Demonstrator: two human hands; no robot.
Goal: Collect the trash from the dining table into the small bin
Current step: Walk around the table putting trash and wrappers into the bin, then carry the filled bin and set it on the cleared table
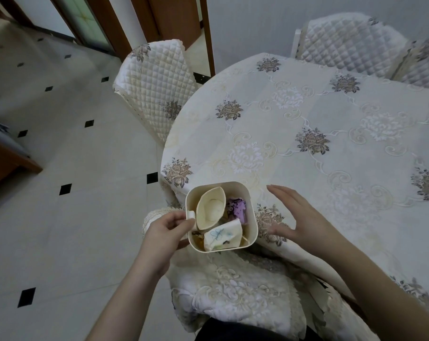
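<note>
A small cream bin with rounded corners is held at the near-left edge of the dining table. My left hand grips its left rim by a small tab. Inside the bin lie a squashed paper cup, a purple wrapper, a crumpled printed paper cup and some brown scraps. My right hand rests flat on the floral tablecloth just right of the bin, fingers spread, holding nothing.
A quilted chair stands at the table's far left, two more chairs at the back right. A cushioned chair seat lies directly below the bin. Tiled floor spreads to the left.
</note>
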